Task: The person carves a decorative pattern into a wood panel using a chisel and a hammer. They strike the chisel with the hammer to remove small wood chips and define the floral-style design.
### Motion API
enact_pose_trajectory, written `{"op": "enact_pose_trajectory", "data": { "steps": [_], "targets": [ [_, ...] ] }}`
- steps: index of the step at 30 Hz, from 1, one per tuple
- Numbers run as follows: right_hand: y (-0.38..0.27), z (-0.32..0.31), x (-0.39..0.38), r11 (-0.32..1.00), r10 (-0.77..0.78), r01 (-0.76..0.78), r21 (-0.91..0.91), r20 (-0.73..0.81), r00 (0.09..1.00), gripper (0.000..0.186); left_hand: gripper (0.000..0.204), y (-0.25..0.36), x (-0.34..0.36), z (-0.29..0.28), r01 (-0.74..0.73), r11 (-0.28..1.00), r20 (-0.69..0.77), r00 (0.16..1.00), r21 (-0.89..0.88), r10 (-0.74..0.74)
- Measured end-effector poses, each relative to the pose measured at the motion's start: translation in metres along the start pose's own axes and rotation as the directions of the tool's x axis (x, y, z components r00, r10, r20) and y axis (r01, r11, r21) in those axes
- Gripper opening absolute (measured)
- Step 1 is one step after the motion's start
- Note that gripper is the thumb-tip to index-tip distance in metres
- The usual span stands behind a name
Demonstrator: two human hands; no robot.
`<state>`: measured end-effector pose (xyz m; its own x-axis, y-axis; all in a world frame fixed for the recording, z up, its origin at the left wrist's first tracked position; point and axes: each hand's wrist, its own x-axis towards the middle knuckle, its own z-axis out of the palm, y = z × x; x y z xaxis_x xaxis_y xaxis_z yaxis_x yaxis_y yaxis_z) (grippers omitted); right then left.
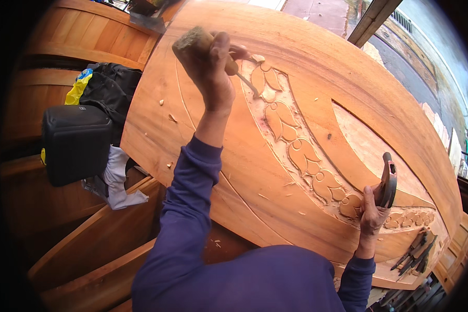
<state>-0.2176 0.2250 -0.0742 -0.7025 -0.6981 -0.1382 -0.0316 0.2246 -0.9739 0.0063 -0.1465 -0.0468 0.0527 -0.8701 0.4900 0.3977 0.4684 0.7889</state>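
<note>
My left hand point(208, 73) is closed around the wooden handle of a carving chisel point(248, 83), whose handle end looks worn and frayed. The slim metal blade slants down to the carved wooden panel point(218, 135), its tip beside a raised leaf shape near the far end of the pattern. A curving recessed band point(283, 127) of leaves and petals runs across the panel toward my right. At its near right part, my right hand point(374, 214) grips a hammer point(388, 184) close to its dark head, held above the wood. Most of the hammer's handle is hidden.
Several dark chisels point(418, 252) lie together at the panel's right end. Loose wood chips point(172, 118) are scattered over the surface. On the left sit a black case point(78, 143), a black bag point(114, 91) and a pale cloth point(118, 179), among other wooden panels point(88, 31).
</note>
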Motion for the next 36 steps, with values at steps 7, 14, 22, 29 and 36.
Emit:
{"op": "enact_pose_trajectory", "data": {
  "steps": [7, 14, 22, 29, 36],
  "targets": [
    [-0.025, 0.022, 0.018, 0.969, -0.189, 0.182, 0.168, 0.03, 0.981, 0.077, 0.019, -0.01, 0.02, 0.027, 0.143, 0.98, 0.002, 0.99, -0.138, -0.144],
    [-0.008, 0.009, 0.006, 0.994, 0.003, -0.002, 0.109, -0.011, 1.0, 0.042, 0.014, -0.025, 0.022, 0.048, 0.136, 0.98, -0.022, 0.99, -0.143, -0.14],
    [-0.005, 0.011, 0.009, 0.993, -0.004, 0.007, 0.118, -0.025, 1.0, 0.005, 0.017, -0.035, 0.027, 0.044, 0.054, 0.986, 0.013, 0.999, -0.158, -0.053],
    [0.011, 0.0, 0.011, 0.993, -0.035, 0.037, 0.115, -0.02, 0.999, 0.007, 0.017, -0.032, 0.028, 0.045, 0.035, 0.993, -0.015, 0.999, -0.114, -0.037],
    [-0.053, 0.034, 0.023, 0.973, -0.222, 0.221, -0.06, 0.001, 0.975, 0.01, 0.015, -0.039, 0.026, 0.046, 0.164, 0.965, -0.005, 0.986, -0.206, -0.168]
  ]
}}
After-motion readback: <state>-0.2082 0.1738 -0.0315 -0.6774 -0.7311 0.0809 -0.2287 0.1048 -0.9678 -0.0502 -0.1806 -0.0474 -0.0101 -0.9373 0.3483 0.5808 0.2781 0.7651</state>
